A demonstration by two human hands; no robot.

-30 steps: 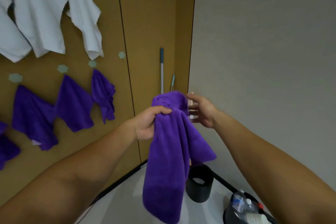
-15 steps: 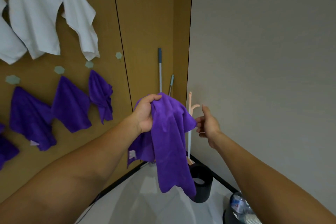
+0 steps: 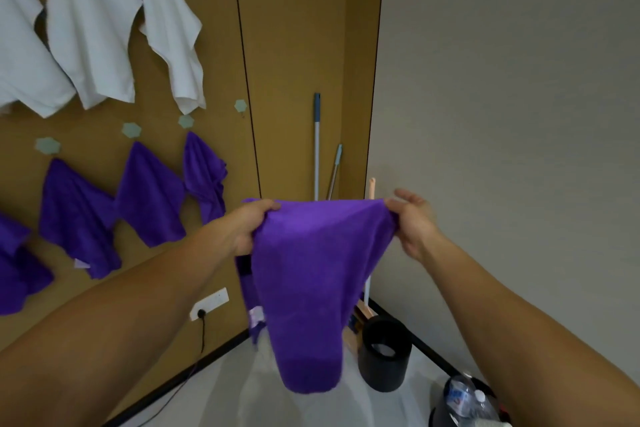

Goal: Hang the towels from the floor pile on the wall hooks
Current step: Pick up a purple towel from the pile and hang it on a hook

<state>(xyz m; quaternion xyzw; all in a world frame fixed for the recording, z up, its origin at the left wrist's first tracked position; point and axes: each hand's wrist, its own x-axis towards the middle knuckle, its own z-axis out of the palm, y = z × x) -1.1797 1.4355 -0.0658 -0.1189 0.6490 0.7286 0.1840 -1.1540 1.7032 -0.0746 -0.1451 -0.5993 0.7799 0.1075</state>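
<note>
Person stands facing the corner, both arms out. Purple towel is held up at chest height between the hands, top edge stretched roughly level, the rest hanging down in a narrowing fold clear of the floor. Left hand grips the towel's left top corner, fingers curled over the cloth. Right hand pinches the right top corner, the other fingers loosely spread above it. On the brown panel wall to the left: white towels hang in an upper row, purple wall towels in a lower row under pale flower-shaped hooks. One bare hook sits just right of the lowest white towel. Two mop handles lean in the corner behind the held towel. Black bin stands on the floor below the right forearm; a water bottle shows at the bottom edge. Wall socket low on the panel, cord plugged in.
</note>
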